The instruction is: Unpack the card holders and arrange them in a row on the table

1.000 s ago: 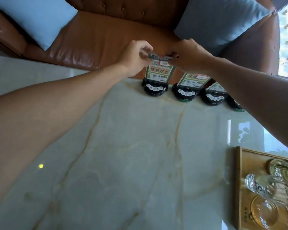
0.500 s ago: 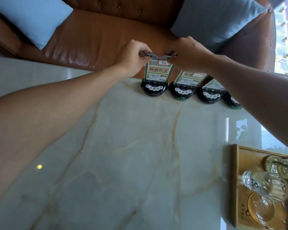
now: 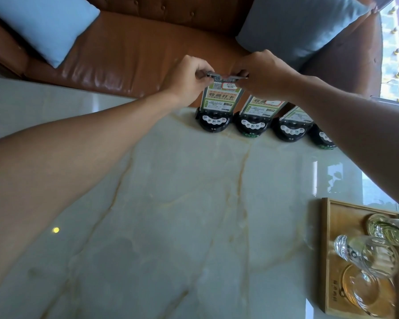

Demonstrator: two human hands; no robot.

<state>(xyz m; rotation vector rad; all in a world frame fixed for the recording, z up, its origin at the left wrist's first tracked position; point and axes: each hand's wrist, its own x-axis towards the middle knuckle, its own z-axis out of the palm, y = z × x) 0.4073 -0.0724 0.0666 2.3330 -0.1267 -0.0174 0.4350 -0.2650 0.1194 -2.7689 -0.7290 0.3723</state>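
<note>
Several card holders with round black bases and upright green-and-white cards stand in a row along the far edge of the marble table (image 3: pixel 182 203). The leftmost card holder (image 3: pixel 214 122) has its card top pinched from both sides: my left hand (image 3: pixel 191 74) grips the left corner, my right hand (image 3: pixel 260 74) the right corner. To its right stand a second card holder (image 3: pixel 252 126) and a third card holder (image 3: pixel 291 132). A further card holder (image 3: pixel 321 140) is mostly hidden behind my right forearm.
A wooden tray (image 3: pixel 326 249) with glass cups (image 3: pixel 364 256) sits at the table's near right. Behind the table is a brown leather sofa (image 3: pixel 129 54) with a light blue cushion (image 3: pixel 39 26) at left and a grey-blue cushion (image 3: pixel 297 26) at right.
Both hands stay pinched on the top of the leftmost holder's card, which now stands a little more upright. The view has shifted slightly; the other holders have not moved.
</note>
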